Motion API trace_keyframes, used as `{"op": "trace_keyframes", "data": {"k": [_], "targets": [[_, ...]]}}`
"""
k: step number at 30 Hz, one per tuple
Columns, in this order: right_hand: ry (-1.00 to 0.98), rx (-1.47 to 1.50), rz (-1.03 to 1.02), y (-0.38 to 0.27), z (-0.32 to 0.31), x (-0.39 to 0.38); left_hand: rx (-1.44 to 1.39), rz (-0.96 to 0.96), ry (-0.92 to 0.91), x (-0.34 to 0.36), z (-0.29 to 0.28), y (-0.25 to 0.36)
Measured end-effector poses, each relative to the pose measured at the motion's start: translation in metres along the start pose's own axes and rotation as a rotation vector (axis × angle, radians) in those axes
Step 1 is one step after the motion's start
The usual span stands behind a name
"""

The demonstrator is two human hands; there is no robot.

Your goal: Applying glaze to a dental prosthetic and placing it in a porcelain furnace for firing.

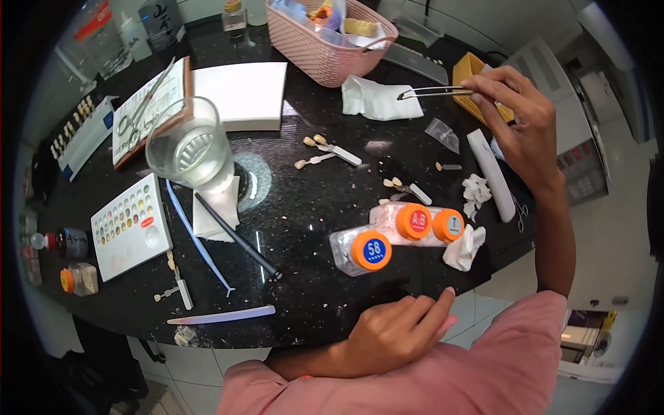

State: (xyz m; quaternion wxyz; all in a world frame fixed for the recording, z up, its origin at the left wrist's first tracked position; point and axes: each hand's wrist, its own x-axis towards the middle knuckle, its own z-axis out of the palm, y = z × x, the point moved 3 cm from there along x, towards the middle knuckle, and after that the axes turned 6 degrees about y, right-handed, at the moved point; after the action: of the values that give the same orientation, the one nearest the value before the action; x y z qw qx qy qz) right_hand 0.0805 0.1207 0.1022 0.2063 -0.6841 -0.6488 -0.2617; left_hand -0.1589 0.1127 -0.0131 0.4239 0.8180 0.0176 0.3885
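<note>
My right hand point(515, 111) is closed around metal tweezers point(443, 90) at the upper right. The tweezers point left, their dark tips over a folded white tissue point(370, 100); whether they pinch anything is too small to tell. My left hand point(401, 328) is near the front edge, back upward, its index finger stretched out and the other fingers loosely bent, with nothing visible in it. Beyond it stand clear jars with orange lids: one with a blue label point(372, 250), one with a red label point(415, 221) and one with a grey label point(448, 226).
A glass of water point(190, 149) stands at the left, near a paint palette point(131, 225), a blue stick-like tool point(197, 238) and a dark rod point(238, 235). Tooth shade tabs point(332, 151) lie mid-table. A pink basket point(321, 52) and a yellow basket point(467, 72) stand farther back.
</note>
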Motion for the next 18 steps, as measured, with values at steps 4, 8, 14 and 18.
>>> {"op": "trace_keyframes", "data": {"k": [4, 8, 14, 18], "targets": [[0.002, 0.025, 0.03, 0.007, -0.016, -0.023, 0.02, -0.026, 0.042, 0.002, 0.002, 0.0], [0.01, -0.004, 0.047, 0.003, -0.038, -0.055, 0.034, -0.063, 0.061, 0.004, 0.006, -0.002], [-0.073, -0.088, 0.096, -0.005, -0.059, -0.111, 0.135, -0.061, 0.063, 0.001, 0.014, 0.001], [-0.089, -0.038, 0.086, -0.004, -0.057, -0.13, 0.211, -0.083, 0.082, -0.001, 0.018, 0.003]]}}
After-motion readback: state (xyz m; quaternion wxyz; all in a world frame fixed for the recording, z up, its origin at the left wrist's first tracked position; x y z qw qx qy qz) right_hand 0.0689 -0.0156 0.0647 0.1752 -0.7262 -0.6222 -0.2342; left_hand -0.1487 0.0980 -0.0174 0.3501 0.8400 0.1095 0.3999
